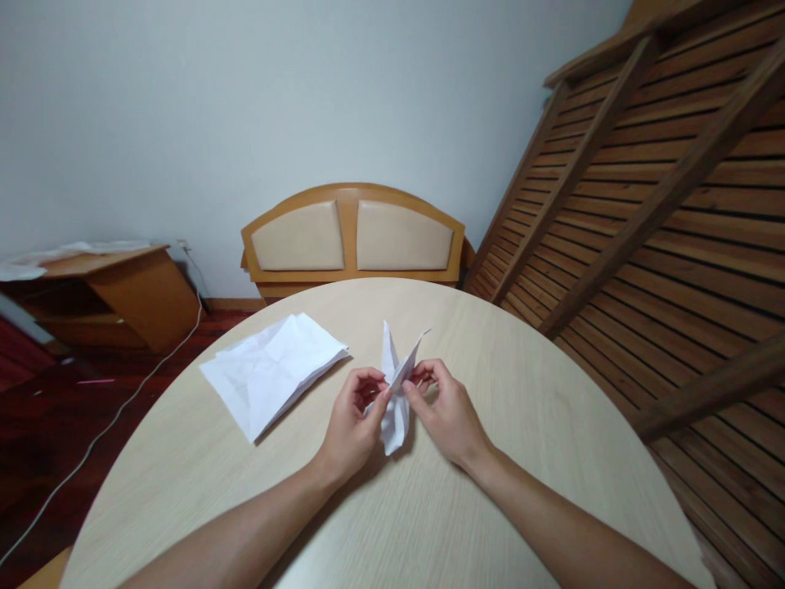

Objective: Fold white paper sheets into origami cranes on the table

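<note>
A folded white paper [396, 419] is held between my two hands above the middle of the round table [491, 352]. Two narrow points of it stick up and away from me, and a wider part hangs toward me. My left hand [356, 413] pinches its left side between thumb and fingers. On the right side, my right hand [446, 409] grips it the same way, with the thumb on the near face. The fingertips hide part of the folds.
A stack of white paper sheets [275, 368] lies on the table's left part. Beyond the far edge stands a wooden headboard [348, 233] against the wall. Slatted wood panels [613, 204] lean at the right, and a wooden desk [135, 294] is at the left.
</note>
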Demonstrator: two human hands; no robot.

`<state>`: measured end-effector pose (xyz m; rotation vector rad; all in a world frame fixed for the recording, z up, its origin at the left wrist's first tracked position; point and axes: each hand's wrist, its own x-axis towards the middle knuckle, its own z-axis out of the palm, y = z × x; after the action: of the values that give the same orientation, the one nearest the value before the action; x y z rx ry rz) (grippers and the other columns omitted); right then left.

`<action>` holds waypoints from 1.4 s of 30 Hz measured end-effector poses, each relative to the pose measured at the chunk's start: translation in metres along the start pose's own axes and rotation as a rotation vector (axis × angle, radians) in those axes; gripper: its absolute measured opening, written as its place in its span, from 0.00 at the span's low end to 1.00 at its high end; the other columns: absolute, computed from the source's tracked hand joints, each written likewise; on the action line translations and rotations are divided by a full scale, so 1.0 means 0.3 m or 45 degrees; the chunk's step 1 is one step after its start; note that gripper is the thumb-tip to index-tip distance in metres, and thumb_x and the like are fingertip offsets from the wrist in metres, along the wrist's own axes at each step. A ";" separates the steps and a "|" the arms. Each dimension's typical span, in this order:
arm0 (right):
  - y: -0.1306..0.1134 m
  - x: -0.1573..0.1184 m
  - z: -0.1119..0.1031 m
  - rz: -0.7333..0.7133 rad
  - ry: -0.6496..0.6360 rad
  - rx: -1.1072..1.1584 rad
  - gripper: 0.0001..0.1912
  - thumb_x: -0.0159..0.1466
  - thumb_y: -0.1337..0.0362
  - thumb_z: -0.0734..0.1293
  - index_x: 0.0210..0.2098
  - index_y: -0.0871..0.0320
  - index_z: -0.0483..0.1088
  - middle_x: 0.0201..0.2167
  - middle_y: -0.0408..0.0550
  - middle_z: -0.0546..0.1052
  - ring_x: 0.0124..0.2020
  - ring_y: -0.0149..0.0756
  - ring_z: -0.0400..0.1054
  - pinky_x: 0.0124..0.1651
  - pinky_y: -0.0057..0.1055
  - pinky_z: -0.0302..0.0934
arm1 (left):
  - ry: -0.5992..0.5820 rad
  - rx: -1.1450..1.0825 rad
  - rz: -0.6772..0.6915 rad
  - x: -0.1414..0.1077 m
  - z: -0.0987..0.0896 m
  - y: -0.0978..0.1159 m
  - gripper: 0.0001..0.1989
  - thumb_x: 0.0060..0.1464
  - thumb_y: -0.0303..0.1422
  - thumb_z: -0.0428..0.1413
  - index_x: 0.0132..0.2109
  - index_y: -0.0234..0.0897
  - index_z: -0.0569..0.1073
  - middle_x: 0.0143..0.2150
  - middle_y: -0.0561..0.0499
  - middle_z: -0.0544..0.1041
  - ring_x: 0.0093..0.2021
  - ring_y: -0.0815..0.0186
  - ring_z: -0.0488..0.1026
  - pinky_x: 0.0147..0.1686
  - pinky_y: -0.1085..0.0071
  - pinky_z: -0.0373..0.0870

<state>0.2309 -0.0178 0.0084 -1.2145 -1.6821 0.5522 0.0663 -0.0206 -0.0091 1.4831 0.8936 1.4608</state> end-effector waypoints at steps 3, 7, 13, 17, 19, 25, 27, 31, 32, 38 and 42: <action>0.001 0.000 0.001 -0.024 0.063 0.053 0.05 0.66 0.62 0.66 0.40 0.53 0.64 0.36 0.45 0.76 0.39 0.38 0.71 0.44 0.37 0.63 | -0.028 -0.026 -0.005 -0.003 -0.001 -0.001 0.09 0.62 0.35 0.58 0.47 0.39 0.69 0.38 0.51 0.72 0.39 0.67 0.71 0.40 0.71 0.68; -0.012 -0.002 0.000 -0.037 0.085 0.126 0.03 0.65 0.66 0.66 0.39 0.53 0.66 0.36 0.45 0.76 0.40 0.38 0.72 0.46 0.37 0.63 | -0.111 -0.033 -0.021 -0.004 0.004 0.006 0.10 0.62 0.35 0.57 0.49 0.39 0.70 0.38 0.51 0.72 0.38 0.67 0.71 0.40 0.72 0.68; -0.023 0.001 0.002 0.078 0.003 0.395 0.06 0.66 0.61 0.66 0.41 0.54 0.72 0.40 0.47 0.77 0.43 0.39 0.71 0.49 0.38 0.63 | -0.202 -0.003 -0.031 -0.006 0.005 0.009 0.13 0.63 0.35 0.55 0.54 0.39 0.72 0.40 0.50 0.73 0.41 0.65 0.71 0.42 0.71 0.68; -0.006 0.012 0.005 0.191 -0.073 0.572 0.09 0.65 0.56 0.67 0.37 0.56 0.71 0.36 0.47 0.76 0.40 0.39 0.70 0.47 0.38 0.62 | -0.198 0.020 -0.032 -0.007 0.003 0.008 0.13 0.63 0.35 0.55 0.53 0.39 0.73 0.40 0.49 0.73 0.42 0.64 0.71 0.43 0.70 0.68; 0.003 0.017 0.007 0.203 -0.107 0.638 0.11 0.65 0.54 0.68 0.35 0.56 0.70 0.34 0.46 0.75 0.38 0.39 0.70 0.45 0.37 0.62 | -0.182 0.015 -0.044 -0.003 0.004 0.012 0.13 0.63 0.36 0.56 0.52 0.39 0.73 0.39 0.50 0.73 0.41 0.64 0.71 0.42 0.70 0.68; 0.002 0.011 0.013 0.148 -0.079 0.697 0.11 0.65 0.55 0.68 0.34 0.55 0.67 0.33 0.44 0.74 0.37 0.37 0.68 0.43 0.34 0.60 | -0.043 -0.057 -0.161 0.015 -0.004 0.010 0.12 0.61 0.41 0.57 0.45 0.37 0.73 0.39 0.49 0.75 0.38 0.65 0.71 0.37 0.71 0.67; -0.006 0.005 0.014 0.124 -0.080 0.718 0.12 0.66 0.55 0.68 0.33 0.55 0.66 0.32 0.43 0.73 0.36 0.36 0.68 0.42 0.34 0.59 | -0.015 -0.082 -0.194 0.018 -0.007 0.000 0.13 0.61 0.42 0.57 0.45 0.38 0.72 0.37 0.50 0.75 0.35 0.66 0.69 0.34 0.72 0.66; -0.017 -0.001 0.013 0.095 -0.122 0.819 0.12 0.66 0.55 0.68 0.32 0.54 0.64 0.31 0.42 0.72 0.35 0.35 0.67 0.40 0.33 0.59 | 0.048 -0.155 -0.186 0.024 -0.008 -0.012 0.15 0.59 0.43 0.59 0.46 0.38 0.71 0.40 0.50 0.74 0.37 0.66 0.70 0.39 0.70 0.67; -0.018 -0.001 0.013 0.099 -0.128 0.845 0.13 0.66 0.54 0.68 0.32 0.54 0.64 0.31 0.42 0.72 0.34 0.35 0.66 0.40 0.33 0.59 | 0.068 -0.180 -0.176 0.025 -0.007 -0.013 0.16 0.58 0.43 0.60 0.47 0.39 0.71 0.41 0.50 0.75 0.39 0.65 0.70 0.41 0.70 0.67; -0.012 0.010 0.009 0.173 -0.089 0.922 0.14 0.64 0.52 0.68 0.33 0.54 0.65 0.31 0.43 0.72 0.35 0.36 0.66 0.41 0.33 0.60 | 0.047 -0.285 -0.209 0.037 -0.010 0.001 0.19 0.55 0.45 0.62 0.47 0.37 0.75 0.44 0.47 0.77 0.44 0.62 0.72 0.46 0.66 0.67; -0.015 0.016 0.003 0.229 -0.112 0.974 0.12 0.63 0.53 0.69 0.34 0.54 0.67 0.33 0.44 0.74 0.38 0.37 0.69 0.46 0.35 0.61 | 0.006 -0.263 -0.247 0.045 -0.015 0.010 0.17 0.55 0.44 0.62 0.43 0.36 0.77 0.41 0.48 0.78 0.40 0.62 0.72 0.43 0.67 0.66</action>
<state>0.2277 -0.0151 0.0135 -0.7771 -1.2362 1.2365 0.0625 -0.0090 -0.0015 1.2077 0.8373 1.3692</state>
